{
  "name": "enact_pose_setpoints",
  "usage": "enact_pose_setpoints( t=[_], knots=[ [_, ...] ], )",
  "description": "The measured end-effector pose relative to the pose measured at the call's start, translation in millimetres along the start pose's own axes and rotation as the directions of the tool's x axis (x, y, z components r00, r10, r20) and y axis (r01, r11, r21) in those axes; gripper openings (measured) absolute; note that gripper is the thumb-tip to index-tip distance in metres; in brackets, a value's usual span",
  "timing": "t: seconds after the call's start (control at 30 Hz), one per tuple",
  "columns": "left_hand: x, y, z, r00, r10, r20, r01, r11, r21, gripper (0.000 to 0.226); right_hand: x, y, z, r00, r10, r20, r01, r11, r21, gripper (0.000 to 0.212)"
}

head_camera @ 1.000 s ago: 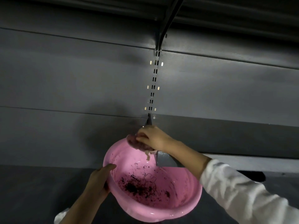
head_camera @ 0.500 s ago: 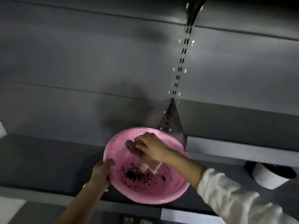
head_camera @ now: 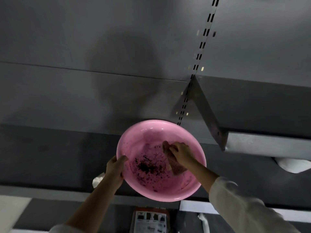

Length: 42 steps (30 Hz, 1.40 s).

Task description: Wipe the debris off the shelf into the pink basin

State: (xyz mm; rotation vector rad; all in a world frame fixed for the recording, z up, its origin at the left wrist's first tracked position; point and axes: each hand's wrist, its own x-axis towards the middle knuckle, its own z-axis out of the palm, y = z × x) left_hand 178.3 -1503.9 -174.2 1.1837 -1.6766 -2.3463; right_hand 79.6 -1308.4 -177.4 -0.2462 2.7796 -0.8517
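A round pink basin (head_camera: 144, 132) is held over the dark lower shelf (head_camera: 50, 157), with dark crumbs and hair-like debris (head_camera: 146, 167) lying on its bottom. My left hand (head_camera: 115, 169) grips the basin's left rim, thumb over the edge. My right hand (head_camera: 181, 153) is inside the basin, fingers closed on a small brownish-pink cloth (head_camera: 175, 165) that hangs down against the inner right wall.
A grey shelf (head_camera: 269, 145) on a slotted upright (head_camera: 200, 52) with a bracket (head_camera: 208, 113) juts out at right. A white round object (head_camera: 292, 167) sits under that shelf. A printed label (head_camera: 149, 221) lies below the front edge.
The view has tilted down and leftward. The basin has come lower, away from the upright. My right hand with the cloth has gone from the basin's far rim down inside it.
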Motion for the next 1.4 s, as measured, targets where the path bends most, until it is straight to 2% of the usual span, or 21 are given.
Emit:
enact_pose_setpoints(
  t=[0.23,0.57,0.8,0.87,1.0,1.1,1.17,1.27,1.33,1.4],
  knots=[
    [18.3,-9.5,-2.5,0.999,-0.037,0.001,0.037,0.999,0.020,0.017,17.0,18.6,32.5,0.998,0.049,-0.041,-0.052,0.997,-0.056,0.030],
    [42.8,-24.1,-2.9,0.996,-0.078,-0.039,0.080,0.996,0.049,0.017,29.2,40.5,58.9,0.996,0.086,-0.031,-0.089,0.987,-0.134,0.032],
    [47.7,-27.6,-2.6,0.994,-0.064,-0.093,0.073,0.992,0.098,0.017,27.8,40.8,71.7,0.996,0.075,-0.040,-0.079,0.991,-0.104,0.031],
    [48.1,-30.0,-4.0,0.993,-0.043,-0.109,0.056,0.991,0.120,0.012,27.4,41.5,74.2,0.998,0.055,0.014,-0.054,0.992,-0.111,0.038],
    [47.5,-34.1,-4.9,0.991,0.029,-0.128,-0.009,0.988,0.151,0.016,25.3,44.2,79.9,0.961,0.117,0.250,-0.070,0.980,-0.188,0.049],
    [44.5,-34.7,-4.0,0.988,0.062,-0.141,-0.040,0.987,0.153,0.015,20.9,43.0,80.7,0.941,0.138,0.308,-0.060,0.966,-0.251,0.051],
    [42.2,-36.6,-4.5,0.988,0.078,-0.137,-0.055,0.985,0.163,0.021,15.7,40.3,76.4,0.951,0.113,0.289,-0.041,0.969,-0.244,0.050],
    [37.8,-38.9,-5.0,0.985,0.076,-0.153,-0.047,0.981,0.186,0.043,7.6,36.1,65.2,0.966,0.091,0.243,-0.046,0.982,-0.185,0.045],
    [31.3,-39.9,-4.6,0.982,0.065,-0.178,-0.039,0.989,0.145,0.047,-1.3,31.4,58.1,0.990,0.033,0.140,-0.018,0.994,-0.104,0.038],
    [24.0,-42.7,-5.3,0.978,0.071,-0.195,-0.052,0.993,0.102,0.043,-6.8,26.7,52.7,0.999,-0.016,-0.032,0.015,1.000,-0.009,0.033]
  ],
)
